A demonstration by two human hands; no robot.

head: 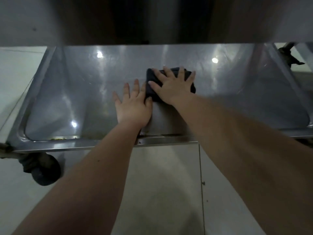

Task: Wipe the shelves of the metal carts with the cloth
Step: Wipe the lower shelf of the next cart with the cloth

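Observation:
The lower shelf (71,92) of a metal cart fills the middle of the head view, shiny, with a raised rim. A dark folded cloth (151,82) lies near the shelf's centre. My right hand (172,85) presses flat on the cloth with its fingers spread. My left hand (133,104) lies flat on the bare metal just left of the cloth, its thumb touching the cloth's edge. Yellowish crumbs sit along the shelf's front rim at the left.
The cart's upper shelf (152,19) hangs over the far half of the view. A black caster wheel (44,170) stands under the front left corner, another caster (288,55) at the far right. Pale floor tiles (162,184) lie below my arms.

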